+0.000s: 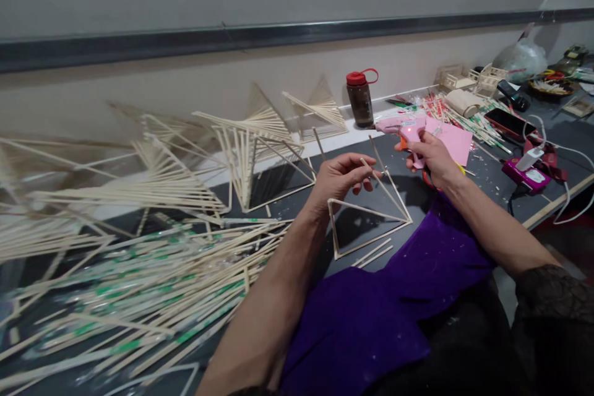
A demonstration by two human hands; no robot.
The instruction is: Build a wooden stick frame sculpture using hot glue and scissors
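Note:
My right hand [431, 158] grips a pink hot glue gun [408, 127] by its handle, with a small light glowing on its body. The nozzle points left, above the table. My left hand [346, 179] is curled, its fingertips pinched around a thin wooden stick [377, 151] of a small frame. That open frame of pale sticks [366, 241] stands on the table below my left wrist, with a triangle at its front. Fingers partly hide where the sticks meet. A few short loose sticks [374, 253] lie just in front of it.
Twisted stick structures [250, 167] line the wall at left. Many bundled sticks [153, 297] cover the left side. A red-capped bottle [359, 99] stands behind. Pink paper [452, 142], a phone [510, 122] and a purple power adapter [526, 173] with cables lie right. Purple cloth [371, 322] covers my lap.

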